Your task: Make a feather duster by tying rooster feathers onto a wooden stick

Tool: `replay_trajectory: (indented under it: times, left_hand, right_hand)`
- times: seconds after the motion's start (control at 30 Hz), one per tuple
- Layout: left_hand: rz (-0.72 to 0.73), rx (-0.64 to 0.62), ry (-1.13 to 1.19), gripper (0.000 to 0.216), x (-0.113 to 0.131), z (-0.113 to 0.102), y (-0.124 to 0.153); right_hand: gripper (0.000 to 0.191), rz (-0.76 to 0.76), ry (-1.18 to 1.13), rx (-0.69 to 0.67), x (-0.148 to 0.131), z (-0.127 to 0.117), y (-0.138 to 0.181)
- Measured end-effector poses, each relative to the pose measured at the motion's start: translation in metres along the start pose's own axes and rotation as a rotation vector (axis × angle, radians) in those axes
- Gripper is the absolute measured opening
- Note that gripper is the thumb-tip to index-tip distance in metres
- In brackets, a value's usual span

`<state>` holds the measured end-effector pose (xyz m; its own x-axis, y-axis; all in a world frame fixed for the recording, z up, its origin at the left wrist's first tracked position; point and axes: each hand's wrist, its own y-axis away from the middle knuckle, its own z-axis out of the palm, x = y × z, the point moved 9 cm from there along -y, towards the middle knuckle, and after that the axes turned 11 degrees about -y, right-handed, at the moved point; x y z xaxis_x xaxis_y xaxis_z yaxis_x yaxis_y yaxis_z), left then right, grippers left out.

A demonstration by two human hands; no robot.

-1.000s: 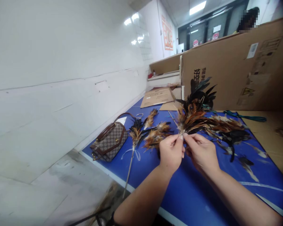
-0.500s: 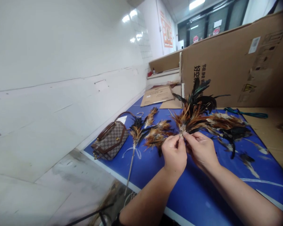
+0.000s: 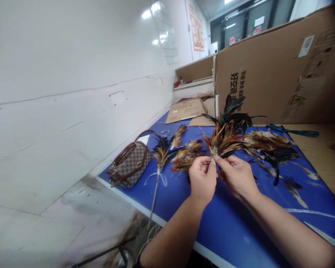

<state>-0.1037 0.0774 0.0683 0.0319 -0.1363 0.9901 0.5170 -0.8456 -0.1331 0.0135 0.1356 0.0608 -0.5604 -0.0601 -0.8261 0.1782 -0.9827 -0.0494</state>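
A bunch of brown, orange and black feathers (image 3: 226, 130) fans upward above the blue table (image 3: 234, 223). Both my hands pinch its base, where the quills meet. My left hand (image 3: 202, 178) is closed, thumb and fingers pressed on the quill ends from the left. My right hand (image 3: 237, 175) is closed on the same base from the right, fingertips touching those of the left hand. Loose feathers (image 3: 268, 147) lie on the table just behind and right of my hands.
A finished feather stick (image 3: 159, 163) with a thin handle lies left of my hands, beside more feather tufts (image 3: 184, 156). A checked brown handbag (image 3: 130, 163) stands near the table's left edge. A large cardboard box (image 3: 279, 70) stands behind, flat cardboard (image 3: 185, 109) further back.
The feather bunch has turned slightly in my fingers and its tips have shifted. Both hands stay pinched on its base at nearly the same spot.
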Motion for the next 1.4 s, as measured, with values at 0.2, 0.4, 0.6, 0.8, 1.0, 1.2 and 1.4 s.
replay_trajectory:
  times: [0.2,0.4,0.6,0.8,1.0,1.2,1.4]
  left_hand:
    - [-0.049,-0.122,0.183,0.038,-0.009,0.003,-0.005]
    - [-0.08,-0.1,0.286,0.04,-0.013,-0.001,-0.007]
    - [-0.072,-0.009,0.26,0.042,-0.012,-0.002,-0.007]
    - [-0.042,0.017,0.249,0.041,-0.009,-0.003,-0.006]
    - [-0.123,-0.021,0.297,0.042,-0.02,0.006,-0.012]
    - [-0.224,-0.138,0.361,0.041,-0.01,0.038,-0.025]
    - [-0.185,-0.331,0.47,0.038,0.029,0.079,-0.02]
  right_hand:
    - [0.051,0.029,0.05,-0.018,0.006,-0.003,-0.003]
    - [0.048,0.067,0.037,-0.074,0.013,0.001,-0.003]
    - [0.048,0.086,0.015,-0.068,0.017,0.001,-0.004]
    - [0.049,0.132,0.031,-0.122,0.017,0.003,-0.004]
    - [0.049,0.109,0.118,-0.111,0.013,-0.004,-0.011]
    - [0.045,-0.045,0.144,-0.076,-0.02,-0.006,-0.02]
    - [0.038,-0.238,0.106,-0.062,-0.083,-0.005,-0.01]
